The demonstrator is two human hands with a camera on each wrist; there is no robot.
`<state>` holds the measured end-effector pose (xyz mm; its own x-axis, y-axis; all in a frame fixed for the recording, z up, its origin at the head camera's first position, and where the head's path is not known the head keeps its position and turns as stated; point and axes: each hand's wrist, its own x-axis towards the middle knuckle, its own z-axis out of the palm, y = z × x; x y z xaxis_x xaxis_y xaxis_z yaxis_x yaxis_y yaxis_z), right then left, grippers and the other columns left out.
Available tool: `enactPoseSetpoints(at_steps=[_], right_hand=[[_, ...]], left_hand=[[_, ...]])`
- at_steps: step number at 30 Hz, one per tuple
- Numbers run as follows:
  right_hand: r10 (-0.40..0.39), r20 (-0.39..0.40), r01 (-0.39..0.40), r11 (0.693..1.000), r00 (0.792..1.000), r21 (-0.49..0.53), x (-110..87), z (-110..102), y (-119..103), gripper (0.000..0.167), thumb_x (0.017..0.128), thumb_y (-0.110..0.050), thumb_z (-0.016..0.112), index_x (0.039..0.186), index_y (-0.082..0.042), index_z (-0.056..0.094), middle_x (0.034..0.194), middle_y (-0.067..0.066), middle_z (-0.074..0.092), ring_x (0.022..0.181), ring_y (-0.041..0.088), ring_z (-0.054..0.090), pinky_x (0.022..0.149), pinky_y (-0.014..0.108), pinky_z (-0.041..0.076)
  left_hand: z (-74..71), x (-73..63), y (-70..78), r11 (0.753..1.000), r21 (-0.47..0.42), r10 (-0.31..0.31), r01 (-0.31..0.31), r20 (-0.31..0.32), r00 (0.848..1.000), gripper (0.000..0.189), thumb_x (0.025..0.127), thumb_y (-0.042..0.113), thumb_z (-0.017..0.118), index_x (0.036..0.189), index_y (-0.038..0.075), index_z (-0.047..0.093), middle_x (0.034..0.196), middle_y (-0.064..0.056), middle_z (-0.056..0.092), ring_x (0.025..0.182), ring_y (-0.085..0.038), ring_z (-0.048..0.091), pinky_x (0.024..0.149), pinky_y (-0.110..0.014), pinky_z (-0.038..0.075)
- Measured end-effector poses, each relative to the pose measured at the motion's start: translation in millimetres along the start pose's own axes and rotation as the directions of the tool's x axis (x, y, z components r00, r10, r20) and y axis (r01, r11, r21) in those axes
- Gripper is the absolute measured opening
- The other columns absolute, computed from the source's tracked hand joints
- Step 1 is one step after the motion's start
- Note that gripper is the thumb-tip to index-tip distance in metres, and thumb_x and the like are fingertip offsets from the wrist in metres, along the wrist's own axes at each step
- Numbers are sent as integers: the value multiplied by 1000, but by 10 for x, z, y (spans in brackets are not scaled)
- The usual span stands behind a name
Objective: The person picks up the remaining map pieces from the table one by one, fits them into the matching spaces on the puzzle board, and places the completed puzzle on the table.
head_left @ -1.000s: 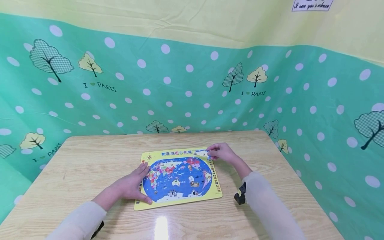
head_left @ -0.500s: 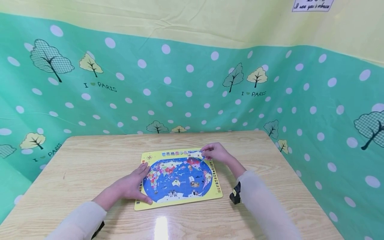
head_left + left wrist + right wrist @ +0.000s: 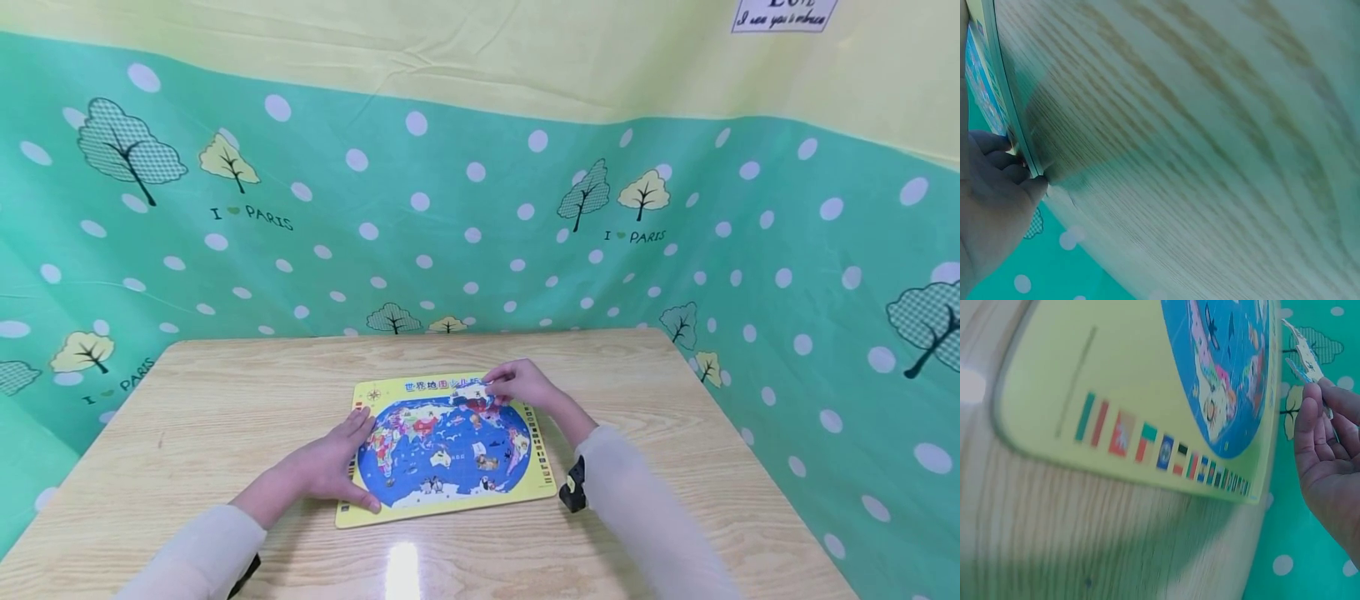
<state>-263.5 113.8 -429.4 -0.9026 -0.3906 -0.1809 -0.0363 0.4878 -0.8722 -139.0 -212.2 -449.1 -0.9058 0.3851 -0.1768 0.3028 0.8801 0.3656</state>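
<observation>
The left hand (image 3: 330, 467) rests flat on the near-left edge of the puzzle board (image 3: 450, 504), fingers (image 3: 997, 159) loosely spread and curling over its rim against the bench (image 3: 210, 400), pinning it down. The board, a world map in a yellow frame, lies with its long axis running left to right. At the board's far-right part the right hand (image 3: 521, 385) pinches a small pale puzzle piece (image 3: 471, 390) between thumb and fingertips (image 3: 1310, 406), holding it just above the map's upper rim. The piece points leftward from those fingers, toward the board's top middle, and the right hand is far nearer that spot than the left.
</observation>
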Motion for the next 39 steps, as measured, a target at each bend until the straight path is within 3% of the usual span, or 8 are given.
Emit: enactPoseSetpoints(at_steps=[4,15,31,35,39], right_hand=[[-39,31,38,999,999,14,12,78,-36,22,87,-10,65,107,-3,68,82,10,68,67,18,64,67,33,59],[-24,66,24,1000,998,11,68,259,-105,21,86,-17,67,105,-8,69,75,8,68,64,17,64,57,30,57],[-45,82,43,999,996,25,111,476,-175,19,86,-15,67,104,-7,69,79,14,68,64,19,64,58,30,56],[-53,83,51,998,995,28,124,515,-169,20,86,-15,67,105,-7,69,82,18,68,70,29,66,62,36,58],[-59,75,57,998,995,27,133,542,-170,20,86,-17,68,104,-8,70,82,14,69,69,24,66,62,34,58]], left_hand=[[4,-4,0,1000,2,3,-3,-2,1000,138,46,79,69,146,-3,23,156,-22,12,143,-40,12,114,-52,25],[19,-13,-10,1000,2,-7,7,-1,1000,138,45,79,69,147,-2,22,156,-20,11,144,-39,12,115,-52,25],[-3,-9,8,1000,-12,-18,18,13,1000,139,45,78,69,147,-3,20,156,-22,9,144,-40,10,116,-51,22],[-7,-7,8,1000,-11,-9,9,12,1000,139,45,78,69,147,-3,20,156,-23,9,144,-40,10,116,-51,22],[-8,-2,11,1000,-6,-15,15,9,1000,139,45,79,69,147,-2,21,156,-22,10,144,-40,11,115,-51,23]])
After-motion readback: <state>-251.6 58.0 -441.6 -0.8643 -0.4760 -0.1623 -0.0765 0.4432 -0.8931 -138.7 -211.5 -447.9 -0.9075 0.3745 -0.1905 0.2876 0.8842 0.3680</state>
